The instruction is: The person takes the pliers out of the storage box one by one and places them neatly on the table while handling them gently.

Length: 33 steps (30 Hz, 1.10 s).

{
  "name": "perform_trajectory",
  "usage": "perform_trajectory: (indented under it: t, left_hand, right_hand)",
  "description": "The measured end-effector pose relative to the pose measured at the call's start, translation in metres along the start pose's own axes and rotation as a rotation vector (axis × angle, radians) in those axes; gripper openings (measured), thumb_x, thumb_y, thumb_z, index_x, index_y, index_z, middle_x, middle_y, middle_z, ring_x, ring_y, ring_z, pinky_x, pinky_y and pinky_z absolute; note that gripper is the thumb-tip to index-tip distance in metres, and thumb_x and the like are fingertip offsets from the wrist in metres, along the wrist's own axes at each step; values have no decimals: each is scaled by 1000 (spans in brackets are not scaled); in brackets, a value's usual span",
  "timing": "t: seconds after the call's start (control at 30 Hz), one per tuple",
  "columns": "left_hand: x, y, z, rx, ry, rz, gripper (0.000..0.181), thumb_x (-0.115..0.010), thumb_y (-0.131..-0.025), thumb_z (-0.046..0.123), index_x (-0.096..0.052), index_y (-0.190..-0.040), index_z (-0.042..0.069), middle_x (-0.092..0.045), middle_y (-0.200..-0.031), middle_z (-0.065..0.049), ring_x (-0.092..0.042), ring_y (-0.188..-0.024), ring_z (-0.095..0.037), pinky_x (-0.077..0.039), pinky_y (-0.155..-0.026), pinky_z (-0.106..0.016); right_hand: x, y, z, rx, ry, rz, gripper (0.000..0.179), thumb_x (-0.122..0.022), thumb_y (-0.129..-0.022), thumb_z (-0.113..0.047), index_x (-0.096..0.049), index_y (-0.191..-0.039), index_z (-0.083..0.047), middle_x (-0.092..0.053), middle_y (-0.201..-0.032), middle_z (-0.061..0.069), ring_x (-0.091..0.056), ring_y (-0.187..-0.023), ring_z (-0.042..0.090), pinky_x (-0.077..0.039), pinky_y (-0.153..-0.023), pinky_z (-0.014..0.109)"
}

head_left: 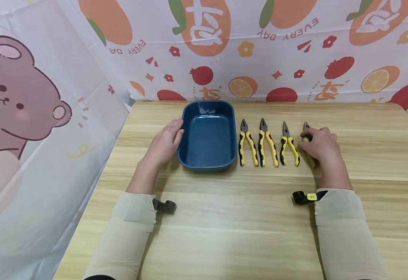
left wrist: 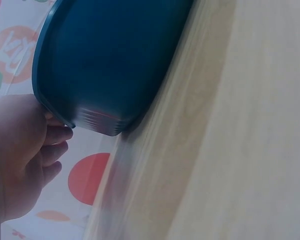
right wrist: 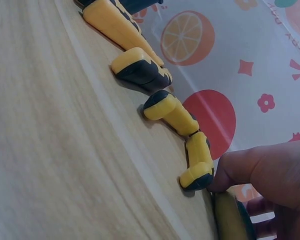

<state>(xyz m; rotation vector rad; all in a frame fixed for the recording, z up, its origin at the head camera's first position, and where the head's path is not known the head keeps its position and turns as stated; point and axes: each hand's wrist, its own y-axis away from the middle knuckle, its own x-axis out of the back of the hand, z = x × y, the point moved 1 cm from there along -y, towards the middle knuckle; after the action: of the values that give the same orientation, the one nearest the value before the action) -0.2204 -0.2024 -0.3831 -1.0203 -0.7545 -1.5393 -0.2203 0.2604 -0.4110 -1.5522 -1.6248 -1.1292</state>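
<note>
A dark blue plastic tub (head_left: pixel 209 140) stands on the wooden table. My left hand (head_left: pixel 165 140) rests against its left side, fingers outside the rim; the left wrist view shows the hand (left wrist: pixel 20 155) at the tub's edge. To the tub's right, several yellow-and-black pliers lie in a row, jaws pointing away: two larger pliers (head_left: pixel 252 147) (head_left: pixel 269 144) and smaller needle-nose pliers (head_left: pixel 292 147). At the row's right end my right hand (head_left: pixel 321 144) pinches another pair of pliers (head_left: pixel 311 160), mostly covered by the fingers. In the right wrist view, its handle (right wrist: pixel 230 215) shows beneath the thumb.
The wooden table (head_left: pixel 225 221) extends in front of the tub and right of the pliers. A printed cloth (head_left: pixel 288 70) with fruit hangs along the back edge, and a bear-patterned cloth (head_left: pixel 22 97) hangs at the left.
</note>
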Motion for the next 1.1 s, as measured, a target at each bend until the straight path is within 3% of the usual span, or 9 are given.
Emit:
perform_trajectory:
  t: [1.1]
  left_hand:
    - [-1,0,-1,-2,14,7,57,-36,-106,44,-32,-155,16,-29,-161,-3,-21,-151,-18,-26,-121,-46]
  right_hand:
    - [-6,-5,4,-2,-43,83,38,-52,-95,-25,-57,-130,-9,-33,-136,39,-32,-111,56,-41,-82,63]
